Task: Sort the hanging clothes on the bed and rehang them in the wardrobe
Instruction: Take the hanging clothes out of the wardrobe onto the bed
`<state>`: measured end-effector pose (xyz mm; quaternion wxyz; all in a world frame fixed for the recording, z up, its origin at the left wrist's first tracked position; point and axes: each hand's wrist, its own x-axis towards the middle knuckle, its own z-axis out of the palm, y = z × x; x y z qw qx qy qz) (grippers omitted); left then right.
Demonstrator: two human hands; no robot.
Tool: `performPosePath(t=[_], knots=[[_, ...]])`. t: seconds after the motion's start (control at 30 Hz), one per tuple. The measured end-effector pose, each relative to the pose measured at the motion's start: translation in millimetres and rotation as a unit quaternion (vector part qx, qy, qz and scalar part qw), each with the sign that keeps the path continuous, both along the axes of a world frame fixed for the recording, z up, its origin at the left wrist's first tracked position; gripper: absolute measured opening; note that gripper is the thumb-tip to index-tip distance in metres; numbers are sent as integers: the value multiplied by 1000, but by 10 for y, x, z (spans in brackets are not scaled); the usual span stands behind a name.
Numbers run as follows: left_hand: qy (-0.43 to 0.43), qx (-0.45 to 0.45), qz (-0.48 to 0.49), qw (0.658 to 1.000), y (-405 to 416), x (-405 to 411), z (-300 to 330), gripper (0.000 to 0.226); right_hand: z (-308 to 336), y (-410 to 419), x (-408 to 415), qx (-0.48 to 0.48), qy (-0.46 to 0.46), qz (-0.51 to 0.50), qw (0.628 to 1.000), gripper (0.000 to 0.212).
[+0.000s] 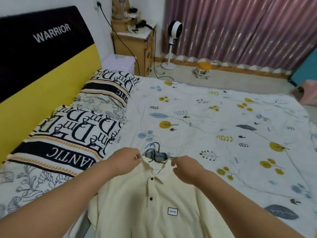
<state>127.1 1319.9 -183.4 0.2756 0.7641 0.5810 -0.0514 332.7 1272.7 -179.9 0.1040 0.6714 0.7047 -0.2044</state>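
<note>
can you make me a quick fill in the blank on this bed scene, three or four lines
1. Both hands, the left hand and the right hand, pinch the shirt's ____.
2. The cream shirt has dark ____ down its placket.
3. The hanger hooks lie on the ____.
4. The headboard reads ____.

Missing words: collar; buttons; bed; WARRIOR

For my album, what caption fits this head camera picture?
Both hands, left hand and right hand, pinch a cream shirt's collar above hangers on the bed.

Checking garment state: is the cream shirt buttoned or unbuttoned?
Buttoned: the cream shirt placket lies closed at both visible dark buttons; lower part out of view.
</note>
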Motion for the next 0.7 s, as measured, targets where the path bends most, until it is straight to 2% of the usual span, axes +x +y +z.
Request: performPosePath(t=[0.33, 0.7], knots=[[25, 11, 37, 999, -1094, -101, 1389, 38, 1261, -582, -10, 73, 4, 117, 990, 32], [29, 93, 166, 981, -2581, -318, 1992, 36, 1948, -1518, -371, 123, 11, 272, 954, 43]])
